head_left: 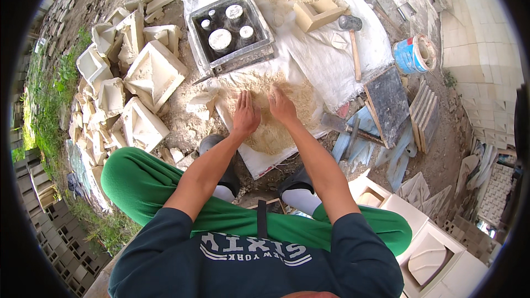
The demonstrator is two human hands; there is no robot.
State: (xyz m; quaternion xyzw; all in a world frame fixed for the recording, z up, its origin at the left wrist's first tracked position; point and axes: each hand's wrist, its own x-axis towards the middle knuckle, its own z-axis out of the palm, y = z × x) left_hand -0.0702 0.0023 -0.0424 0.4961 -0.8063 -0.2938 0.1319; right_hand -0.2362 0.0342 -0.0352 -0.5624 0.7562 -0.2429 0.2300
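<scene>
My left hand (pixel 247 113) rests at the pile of pale sand (pixel 270 132), its fingers stretched out side by side and pointing away from me. Across a small gap, my right hand (pixel 282 105) touches the same sand with its fingers extended; the fingertips are partly lost in it. Neither hand shows anything gripped. The sand lies on a white sheet (pixel 342 80). Just beyond my hands stands a square dark metal mould box (pixel 270 49) with several upright round posts inside, their tops pale with powder.
Broken cream-coloured hollow blocks (pixel 156 74) heap up on the left. At the far right are a cream block (pixel 317 14), a mallet (pixel 354 44), a blue-and-white bucket (pixel 409 56) and a dark board (pixel 387 105). Finished blocks (pixel 408 209) sit near my right knee.
</scene>
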